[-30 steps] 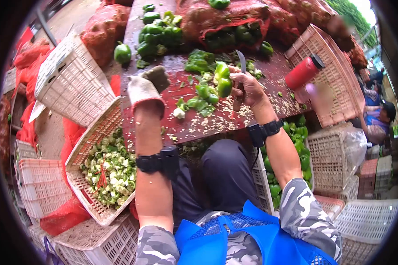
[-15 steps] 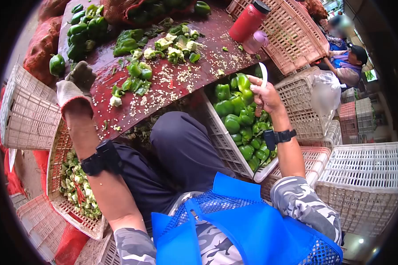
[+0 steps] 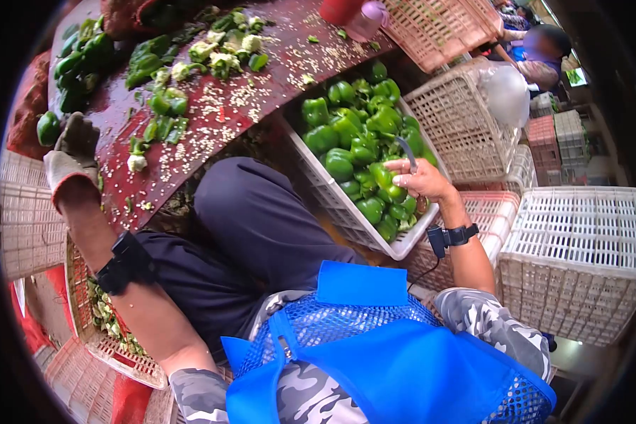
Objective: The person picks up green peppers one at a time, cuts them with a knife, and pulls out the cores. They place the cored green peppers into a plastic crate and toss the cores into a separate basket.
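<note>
My right hand (image 3: pixel 425 181) is closed around a small knife (image 3: pixel 407 152), its curved blade pointing up and away from me. The fingertips sit right at a green bell pepper (image 3: pixel 383 178) on top of a full crate of peppers (image 3: pixel 364 230). A worn work glove covers my left hand (image 3: pixel 75 152), which lies at the left edge of the red table (image 3: pixel 212 145) with its fingers stretched forward and nothing visible in them. Just beyond those fingers is a single whole green pepper (image 3: pixel 48 128).
Cut pepper pieces (image 3: pixel 168 102), pale cores (image 3: pixel 225 62) and scattered seeds cover the table, with a red bottle (image 3: pixel 343 10) at its far edge. Stacked plastic crates (image 3: pixel 576 261) stand on my right. A basket of cores (image 3: pixel 106 311) is by my left arm. Another person (image 3: pixel 544 60) sits beyond.
My right hand with the knife has moved from the crate's far end toward its near end. The camera view has shifted right, and the left hand stays at the table edge.
</note>
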Demonstrator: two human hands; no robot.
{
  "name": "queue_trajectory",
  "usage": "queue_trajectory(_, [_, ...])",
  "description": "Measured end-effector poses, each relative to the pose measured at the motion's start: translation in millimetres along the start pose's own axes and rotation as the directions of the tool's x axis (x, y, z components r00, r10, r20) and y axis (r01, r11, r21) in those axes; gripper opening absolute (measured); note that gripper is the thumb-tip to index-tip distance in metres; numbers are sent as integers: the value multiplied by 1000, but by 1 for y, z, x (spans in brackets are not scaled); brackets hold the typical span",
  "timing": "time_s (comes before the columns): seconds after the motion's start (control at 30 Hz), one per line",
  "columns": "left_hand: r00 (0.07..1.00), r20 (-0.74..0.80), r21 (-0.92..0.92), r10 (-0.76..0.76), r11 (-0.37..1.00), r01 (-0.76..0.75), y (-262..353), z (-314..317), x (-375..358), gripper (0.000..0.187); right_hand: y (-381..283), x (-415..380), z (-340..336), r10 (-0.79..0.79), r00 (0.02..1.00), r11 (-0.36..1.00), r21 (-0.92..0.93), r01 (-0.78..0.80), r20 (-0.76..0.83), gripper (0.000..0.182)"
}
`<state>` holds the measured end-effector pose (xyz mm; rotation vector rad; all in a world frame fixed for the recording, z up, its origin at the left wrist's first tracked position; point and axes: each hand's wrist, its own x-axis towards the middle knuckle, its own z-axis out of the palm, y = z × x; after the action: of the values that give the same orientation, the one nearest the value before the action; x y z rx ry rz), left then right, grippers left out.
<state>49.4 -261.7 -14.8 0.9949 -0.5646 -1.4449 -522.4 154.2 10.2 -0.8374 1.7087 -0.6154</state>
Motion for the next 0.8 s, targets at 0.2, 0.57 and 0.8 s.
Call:
queue_trajectory(0.2, [998, 55, 95, -29, 995, 24, -3, -18, 16, 35, 70, -37, 7, 142, 978, 984, -132, -122, 154, 43])
queue_trajectory(0.57, [998, 39, 104, -39, 994, 35, 1, -18, -8, 37, 135, -54, 32, 81, 995, 819, -564, -103, -64, 24])
queue_trajectory(0.8, [996, -85, -5, 11, 1000, -12, 5, 26, -56, 40, 124, -60, 70, -12, 974, 827, -550, -118, -228, 19])
